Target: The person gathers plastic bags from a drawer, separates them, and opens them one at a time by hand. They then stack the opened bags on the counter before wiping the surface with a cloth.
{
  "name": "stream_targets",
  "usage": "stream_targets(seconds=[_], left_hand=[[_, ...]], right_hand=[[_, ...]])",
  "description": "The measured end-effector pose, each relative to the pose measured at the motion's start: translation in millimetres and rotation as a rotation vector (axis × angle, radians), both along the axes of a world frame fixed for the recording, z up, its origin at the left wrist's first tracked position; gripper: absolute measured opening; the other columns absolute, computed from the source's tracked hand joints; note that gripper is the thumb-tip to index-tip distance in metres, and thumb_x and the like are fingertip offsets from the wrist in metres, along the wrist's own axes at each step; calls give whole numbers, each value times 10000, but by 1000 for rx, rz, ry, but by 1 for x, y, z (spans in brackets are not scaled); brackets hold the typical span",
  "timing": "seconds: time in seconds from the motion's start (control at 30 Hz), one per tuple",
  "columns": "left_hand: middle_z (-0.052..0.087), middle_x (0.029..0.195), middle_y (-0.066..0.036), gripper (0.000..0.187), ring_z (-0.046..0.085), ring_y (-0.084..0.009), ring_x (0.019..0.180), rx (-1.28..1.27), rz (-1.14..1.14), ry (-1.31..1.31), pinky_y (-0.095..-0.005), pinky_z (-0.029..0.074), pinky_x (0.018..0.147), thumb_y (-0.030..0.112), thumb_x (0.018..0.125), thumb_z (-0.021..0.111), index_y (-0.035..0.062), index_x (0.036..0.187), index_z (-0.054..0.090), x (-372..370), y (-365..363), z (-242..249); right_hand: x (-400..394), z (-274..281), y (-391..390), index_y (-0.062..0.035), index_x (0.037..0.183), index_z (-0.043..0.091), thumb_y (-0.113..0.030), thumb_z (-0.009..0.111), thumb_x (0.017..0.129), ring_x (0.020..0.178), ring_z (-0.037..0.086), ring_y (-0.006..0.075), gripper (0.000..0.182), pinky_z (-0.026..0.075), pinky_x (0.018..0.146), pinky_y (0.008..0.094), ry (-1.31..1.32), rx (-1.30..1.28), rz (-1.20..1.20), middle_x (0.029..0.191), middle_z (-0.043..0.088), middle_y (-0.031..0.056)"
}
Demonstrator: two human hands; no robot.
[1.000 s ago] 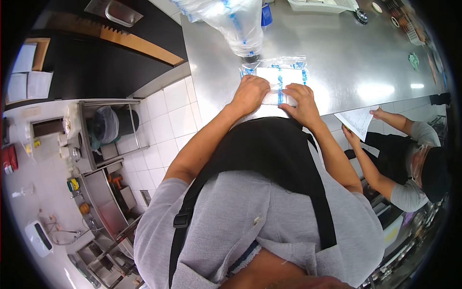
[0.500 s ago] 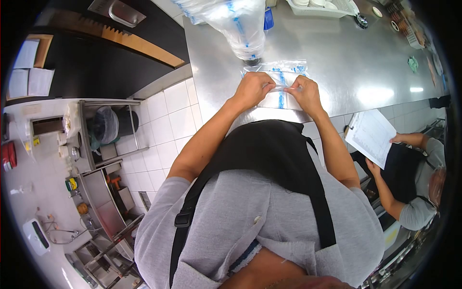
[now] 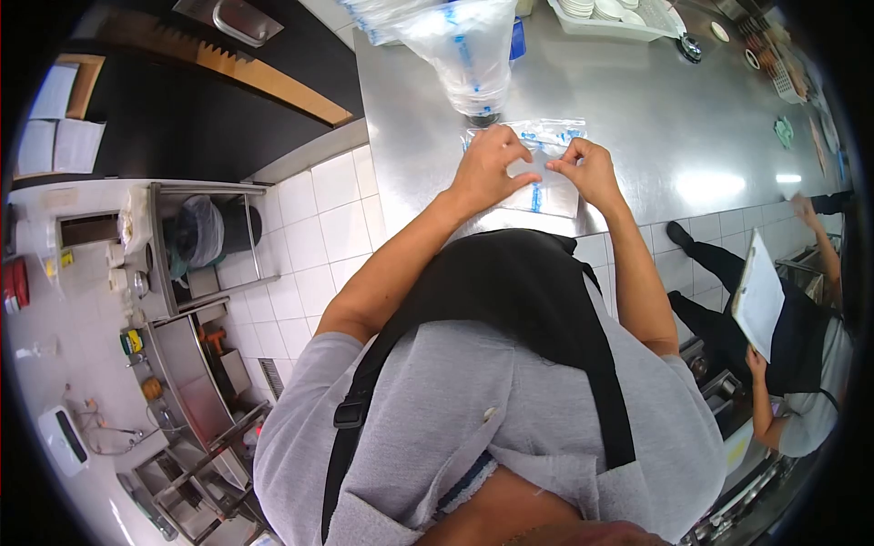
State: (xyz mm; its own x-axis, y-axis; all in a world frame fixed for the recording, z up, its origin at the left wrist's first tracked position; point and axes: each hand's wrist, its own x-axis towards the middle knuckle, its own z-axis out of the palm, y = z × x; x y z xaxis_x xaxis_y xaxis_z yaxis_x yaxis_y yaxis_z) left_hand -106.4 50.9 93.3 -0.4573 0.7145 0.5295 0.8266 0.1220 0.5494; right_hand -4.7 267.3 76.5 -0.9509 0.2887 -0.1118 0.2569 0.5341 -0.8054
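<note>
A clear plastic bag with blue print (image 3: pixel 553 196) lies flat at the near edge of the steel counter (image 3: pixel 628 100). My left hand (image 3: pixel 492 168) is over the bag's left part, its thumb and fingers apart in a curve. Over the bag's right part is my right hand (image 3: pixel 587 170), thumb and index finger close to each other; whether a bit of film is between them cannot be made out. Just beyond the bag hangs a large bundle of clear plastic bags (image 3: pixel 464 55), its narrow end near a dark round object (image 3: pixel 482 119).
A white tray of small white dishes (image 3: pixel 619 29) stands at the far side, beside a blue item (image 3: pixel 518 38). A green cloth (image 3: pixel 783 132) lies to the right. At right, a co-worker holds a clipboard (image 3: pixel 758 296) near the counter.
My left hand has opened, its fingers spreading away from the film it was pinching. The gap between my hands is wider. The co-worker has shifted right with the clipboard, one hand off it.
</note>
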Motion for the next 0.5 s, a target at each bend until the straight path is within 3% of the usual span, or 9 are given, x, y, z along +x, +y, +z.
stream_targets(seconds=[0.2, 0.37, 0.5], left_hand=[[582, 927, -71, 250, 588, -272, 934, -182, 41, -14, -412, 464, 833, 144, 787, 852, 110, 1024, 779, 5, -1, -17], [611, 971, -76, 180, 600, -281, 984, -241, -32, -71, -421, 462, 885, 176, 845, 807, 97, 1004, 776, 15, -7, -23], [640, 1028, -82, 172, 609, -284, 1031, -263, -63, -86, -442, 446, 937, 207, 873, 787, 76, 982, 760, 20, -9, -22]], right_hand=[[-2, 2, 5, 13, 893, 722, -222, 781, 910, 742, 613, 143, 242, 482, 682, 316, -7, -48, 36, 793, 697, 85], [-3, -8, 16, 15, 988, 741, -175, 706, 961, 777, 650, 131, 195, 509, 754, 287, 142, -187, 26, 824, 717, 68], [-6, -2, 18, 20, 982, 728, -124, 682, 964, 789, 626, 114, 152, 498, 760, 279, 77, -233, 0, 838, 705, 47]])
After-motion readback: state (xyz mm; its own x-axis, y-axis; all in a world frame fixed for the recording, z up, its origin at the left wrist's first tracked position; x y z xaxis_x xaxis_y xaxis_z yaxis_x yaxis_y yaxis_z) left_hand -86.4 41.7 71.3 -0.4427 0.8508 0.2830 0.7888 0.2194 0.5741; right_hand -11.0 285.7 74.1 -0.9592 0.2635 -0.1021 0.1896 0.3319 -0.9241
